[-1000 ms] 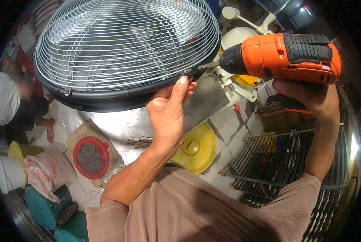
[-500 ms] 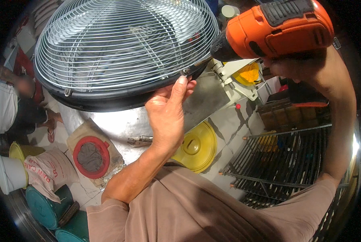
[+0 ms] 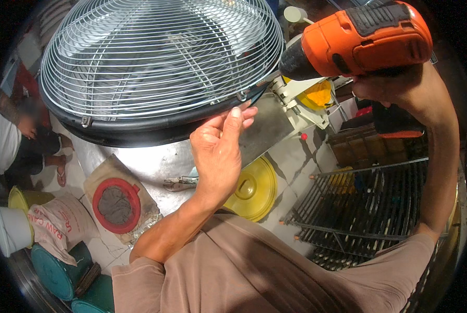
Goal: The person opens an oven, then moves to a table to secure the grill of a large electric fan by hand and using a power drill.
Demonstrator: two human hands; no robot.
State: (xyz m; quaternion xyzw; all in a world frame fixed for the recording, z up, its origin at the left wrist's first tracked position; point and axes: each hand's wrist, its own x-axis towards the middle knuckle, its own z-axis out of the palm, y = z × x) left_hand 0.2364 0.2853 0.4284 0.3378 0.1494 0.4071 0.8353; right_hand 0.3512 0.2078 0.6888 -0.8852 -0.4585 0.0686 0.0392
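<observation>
My right hand [image 3: 392, 86] grips an orange and black cordless drill [image 3: 366, 41], raised at the upper right. Its black chuck points left, and the bit reaches toward the rim of a large fan. This fan has a domed wire guard [image 3: 155, 62] with a black rim [image 3: 139, 124], and blades show behind the wires. A small metal clip [image 3: 242, 96] sits on the rim close to my left hand [image 3: 217, 146]. That hand is closed at the rim's lower edge, thumb against curled fingers; whatever they pinch is hidden.
Locking pliers [image 3: 180, 183] lie on the shiny metal surface under the fan. A yellow lid [image 3: 252, 190] and a dark slatted rack [image 3: 353, 208] are lower right. At left are a red-rimmed round piece [image 3: 116, 205], a sack [image 3: 64, 224], green tubs [image 3: 61, 268] and another person's hand [image 3: 27, 127].
My left thumb has slid down off the clip to just below the rim. The drill has shifted slightly right, still in my right hand. The fan guard has moved slightly left.
</observation>
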